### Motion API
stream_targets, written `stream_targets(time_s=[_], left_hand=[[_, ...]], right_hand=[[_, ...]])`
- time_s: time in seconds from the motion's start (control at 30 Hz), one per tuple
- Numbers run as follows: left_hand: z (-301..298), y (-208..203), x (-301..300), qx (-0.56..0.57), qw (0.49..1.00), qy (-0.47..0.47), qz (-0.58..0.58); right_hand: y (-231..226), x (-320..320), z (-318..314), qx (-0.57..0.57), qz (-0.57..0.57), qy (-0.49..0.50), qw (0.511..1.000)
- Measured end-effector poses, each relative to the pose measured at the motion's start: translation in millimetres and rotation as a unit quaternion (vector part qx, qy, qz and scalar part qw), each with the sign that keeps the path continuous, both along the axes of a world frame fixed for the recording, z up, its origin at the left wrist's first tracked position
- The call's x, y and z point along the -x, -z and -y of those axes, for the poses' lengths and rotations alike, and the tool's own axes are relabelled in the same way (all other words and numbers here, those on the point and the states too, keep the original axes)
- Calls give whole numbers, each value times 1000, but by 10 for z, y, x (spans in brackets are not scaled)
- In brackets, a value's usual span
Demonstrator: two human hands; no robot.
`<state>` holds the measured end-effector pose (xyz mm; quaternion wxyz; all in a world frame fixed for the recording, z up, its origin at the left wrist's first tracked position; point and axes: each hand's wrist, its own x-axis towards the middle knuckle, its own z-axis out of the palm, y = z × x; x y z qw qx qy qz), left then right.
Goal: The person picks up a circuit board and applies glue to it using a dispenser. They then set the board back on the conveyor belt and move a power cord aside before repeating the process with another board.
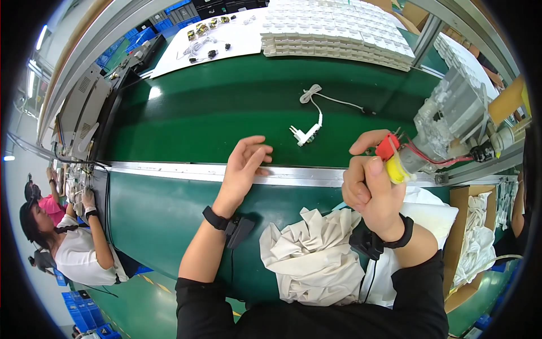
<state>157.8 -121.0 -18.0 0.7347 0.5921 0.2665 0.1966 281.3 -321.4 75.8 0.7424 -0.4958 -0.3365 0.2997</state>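
Observation:
My right hand [374, 189] is raised at the right with its fingers curled and closed. It is at the red and yellow end of a grey, wired tool [416, 155] fixed near the frame; what lies inside the fingers is hidden. My left hand [243, 169] hovers over the metal rail, fingers loosely bent and apart, holding nothing. Beyond it on the green belt [197, 113] lies a white two-pin plug [305, 134], its white cable [313, 95] looped and trailing right to a dark end.
Crumpled cream cloth [313, 257] lies before me, and a cardboard box [466, 243] of white cloth stands to its right. Stacked white parts [339, 34] and a white board [209, 48] with small parts are at the back. Another person [79, 243] works at the left.

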Motion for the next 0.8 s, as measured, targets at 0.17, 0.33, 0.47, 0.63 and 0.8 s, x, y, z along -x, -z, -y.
stream_targets(time_s=[0.17,0.33,0.47,0.63,0.8], left_hand=[[-117,246,295,-68,996,4,49],[-242,369,317,-55,997,29,50],[-307,425,423,-34,997,17,67],[-336,462,557,-26,995,30,88],[-334,472,639,-35,993,43,106]], right_hand=[[63,93,-82,-20,16,8,1000],[153,205,-189,-55,-31,11,998],[167,302,-260,-50,-18,21,998],[180,436,-282,-53,-6,16,998],[169,519,-260,-54,-6,25,998]])
